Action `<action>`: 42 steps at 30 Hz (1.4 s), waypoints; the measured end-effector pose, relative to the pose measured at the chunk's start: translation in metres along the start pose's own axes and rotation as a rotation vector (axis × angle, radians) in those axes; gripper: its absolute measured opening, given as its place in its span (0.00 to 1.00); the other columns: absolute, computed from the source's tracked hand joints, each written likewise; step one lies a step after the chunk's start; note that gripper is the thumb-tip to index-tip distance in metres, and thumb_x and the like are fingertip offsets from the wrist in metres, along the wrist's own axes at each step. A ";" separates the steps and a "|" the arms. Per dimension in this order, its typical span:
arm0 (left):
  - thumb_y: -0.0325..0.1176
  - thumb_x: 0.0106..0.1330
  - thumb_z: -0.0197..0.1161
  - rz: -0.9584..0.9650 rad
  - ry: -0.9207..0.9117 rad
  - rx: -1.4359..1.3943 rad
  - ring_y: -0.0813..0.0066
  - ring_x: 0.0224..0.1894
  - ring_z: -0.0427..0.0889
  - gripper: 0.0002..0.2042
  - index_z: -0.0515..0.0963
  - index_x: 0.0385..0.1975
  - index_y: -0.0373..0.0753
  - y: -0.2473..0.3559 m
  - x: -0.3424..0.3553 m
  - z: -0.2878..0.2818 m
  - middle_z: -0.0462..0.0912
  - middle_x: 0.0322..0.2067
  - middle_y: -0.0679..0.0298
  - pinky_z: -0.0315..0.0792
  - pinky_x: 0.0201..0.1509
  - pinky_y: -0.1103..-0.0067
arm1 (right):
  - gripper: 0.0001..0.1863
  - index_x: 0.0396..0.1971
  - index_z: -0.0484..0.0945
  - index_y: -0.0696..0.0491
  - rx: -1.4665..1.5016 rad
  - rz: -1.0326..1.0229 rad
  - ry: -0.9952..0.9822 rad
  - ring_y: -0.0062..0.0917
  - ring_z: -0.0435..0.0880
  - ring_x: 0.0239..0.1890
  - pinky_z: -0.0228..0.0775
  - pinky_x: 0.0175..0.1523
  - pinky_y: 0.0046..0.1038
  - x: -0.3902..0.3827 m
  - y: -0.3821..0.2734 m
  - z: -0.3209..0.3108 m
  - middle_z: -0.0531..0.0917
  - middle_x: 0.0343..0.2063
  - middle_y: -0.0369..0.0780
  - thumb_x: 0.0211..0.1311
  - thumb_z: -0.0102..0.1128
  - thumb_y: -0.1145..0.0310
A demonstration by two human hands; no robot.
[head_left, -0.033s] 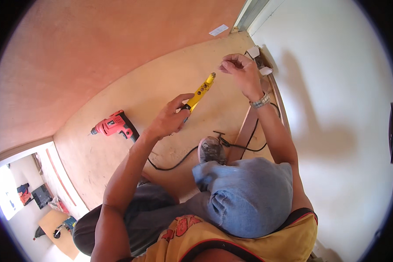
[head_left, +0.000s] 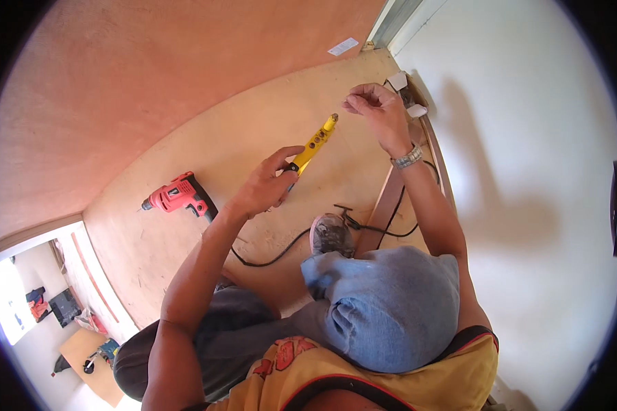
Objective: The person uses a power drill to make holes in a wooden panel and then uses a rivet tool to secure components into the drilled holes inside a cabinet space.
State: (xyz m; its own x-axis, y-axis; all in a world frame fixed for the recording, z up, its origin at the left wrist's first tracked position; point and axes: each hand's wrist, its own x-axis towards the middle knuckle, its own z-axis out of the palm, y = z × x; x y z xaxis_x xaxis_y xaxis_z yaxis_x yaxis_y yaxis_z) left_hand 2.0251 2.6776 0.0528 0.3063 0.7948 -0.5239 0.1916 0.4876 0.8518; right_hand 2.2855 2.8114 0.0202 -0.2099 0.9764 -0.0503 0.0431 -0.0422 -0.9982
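Note:
My left hand (head_left: 262, 183) is closed around the handles of a yellow hand riveter (head_left: 315, 143). The riveter's head points up and to the right, and round metal nosepieces sit in a row along its yellow body. Facing that tip, a short gap away, my right hand (head_left: 382, 115) is raised with thumb and fingers pinched together. Whatever lies in the pinch, if anything, is too small to make out. A red power drill (head_left: 179, 194) rests on its side on the tan board surface, left of my left hand and apart from it.
The drill's black cord (head_left: 271, 263) runs past my shoe (head_left: 332, 235) toward a wooden strip (head_left: 384, 209) on the right. White pieces (head_left: 417, 110) lie beside the white wall (head_left: 521, 137). An orange-brown panel (head_left: 185, 61) rises at the far left. More tools lie beyond an opening, lower left.

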 end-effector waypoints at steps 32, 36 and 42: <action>0.28 0.69 0.54 -0.017 0.033 0.044 0.84 0.20 0.70 0.28 0.66 0.71 0.45 0.002 -0.003 -0.005 0.78 0.39 0.61 0.67 0.20 0.83 | 0.08 0.37 0.83 0.60 0.264 0.126 0.079 0.19 0.86 0.39 0.82 0.44 0.25 -0.006 0.040 0.011 0.86 0.38 0.38 0.68 0.65 0.70; 0.28 0.70 0.55 -0.029 0.027 0.049 0.85 0.19 0.70 0.28 0.67 0.71 0.45 0.003 -0.003 -0.003 0.78 0.39 0.61 0.66 0.19 0.84 | 0.09 0.44 0.81 0.59 0.111 0.040 -0.018 0.21 0.86 0.39 0.83 0.51 0.27 -0.004 0.036 0.014 0.85 0.36 0.36 0.72 0.62 0.69; 0.29 0.69 0.55 -0.001 0.017 0.040 0.85 0.19 0.70 0.28 0.67 0.71 0.46 0.000 0.000 -0.001 0.78 0.39 0.61 0.67 0.19 0.84 | 0.07 0.39 0.82 0.62 0.031 0.044 -0.015 0.19 0.87 0.36 0.83 0.45 0.23 -0.006 0.039 0.020 0.86 0.33 0.37 0.69 0.63 0.73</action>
State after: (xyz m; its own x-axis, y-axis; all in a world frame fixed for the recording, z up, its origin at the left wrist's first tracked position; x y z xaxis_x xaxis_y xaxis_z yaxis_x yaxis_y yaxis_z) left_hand 2.0238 2.6777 0.0531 0.2902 0.8004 -0.5246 0.2288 0.4742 0.8501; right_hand 2.2690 2.7994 -0.0186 -0.2227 0.9702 -0.0949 0.0225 -0.0922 -0.9955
